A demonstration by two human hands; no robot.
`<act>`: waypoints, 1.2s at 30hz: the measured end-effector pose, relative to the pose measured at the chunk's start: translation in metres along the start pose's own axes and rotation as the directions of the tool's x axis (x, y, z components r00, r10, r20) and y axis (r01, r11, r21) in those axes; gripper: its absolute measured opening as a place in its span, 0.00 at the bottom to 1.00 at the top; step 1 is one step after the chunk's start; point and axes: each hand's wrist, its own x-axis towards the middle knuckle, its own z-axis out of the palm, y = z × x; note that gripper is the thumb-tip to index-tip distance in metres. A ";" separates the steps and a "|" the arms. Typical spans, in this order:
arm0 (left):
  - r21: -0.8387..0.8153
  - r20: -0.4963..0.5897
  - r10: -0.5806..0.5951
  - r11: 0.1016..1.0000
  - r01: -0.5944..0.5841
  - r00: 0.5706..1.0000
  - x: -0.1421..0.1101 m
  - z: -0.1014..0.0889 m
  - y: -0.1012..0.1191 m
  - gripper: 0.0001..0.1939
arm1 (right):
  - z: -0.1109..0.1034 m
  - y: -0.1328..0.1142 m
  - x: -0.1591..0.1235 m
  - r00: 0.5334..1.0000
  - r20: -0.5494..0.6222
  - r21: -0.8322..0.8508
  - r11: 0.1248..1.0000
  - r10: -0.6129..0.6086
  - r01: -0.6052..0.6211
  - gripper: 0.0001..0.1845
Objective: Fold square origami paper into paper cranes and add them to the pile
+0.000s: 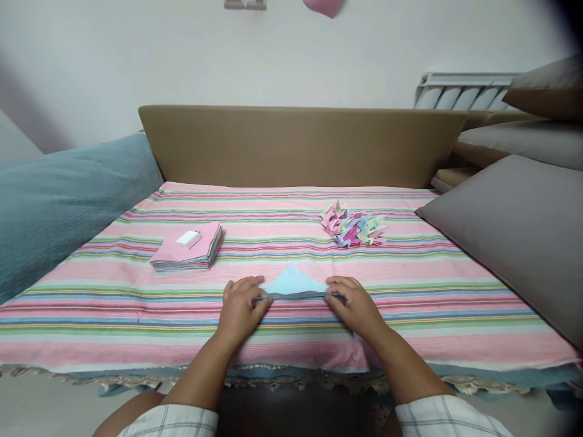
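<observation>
A light blue sheet of paper (294,281) lies in front of me, its far half showing as a triangle that points away. Its near side is raised in a fold along a straight edge. My left hand (242,305) pinches the left corner of the paper between thumb and fingers. At the opposite corner, my right hand (353,300) grips the paper in the same way. Beyond my right hand sits a cluster of folded paper cranes (353,227) in pink, purple, blue and green.
A stack of coloured paper (189,249) with a small white charger plug (188,239) on top lies to the left. Striped cloth (273,206) covers the seat. A blue cushion (68,200) is at left, grey cushions (510,224) at right, a brown backrest (296,145) behind.
</observation>
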 end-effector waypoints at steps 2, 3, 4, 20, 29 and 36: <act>-0.126 -0.027 -0.009 0.992 0.006 1.000 0.002 -0.003 0.001 0.09 | -0.005 -0.004 0.000 0.998 -0.056 0.053 0.999 0.010 -0.007 0.07; -0.218 -0.039 -0.021 0.976 0.012 0.999 0.002 -0.005 0.002 0.10 | -0.007 -0.006 0.000 0.996 -0.089 0.079 0.997 0.024 -0.017 0.08; -0.328 -0.042 -0.035 0.944 0.020 0.999 0.003 -0.007 0.003 0.11 | -0.008 -0.007 0.000 0.992 -0.118 0.111 0.993 0.045 -0.032 0.09; -0.472 0.048 -0.351 0.817 0.331 0.935 0.013 0.012 0.020 0.17 | 0.010 -0.011 0.005 0.924 -0.264 0.211 0.951 0.277 -0.225 0.21; -0.420 0.001 -0.370 0.843 0.336 0.929 0.017 0.014 0.015 0.15 | 0.032 -0.041 -0.007 0.990 -0.023 -0.222 0.966 -0.139 0.130 0.16; -0.382 -0.005 -0.320 0.876 0.294 0.947 0.016 0.014 0.015 0.15 | 0.047 -0.043 -0.002 0.997 0.032 -0.274 0.959 -0.071 0.078 0.19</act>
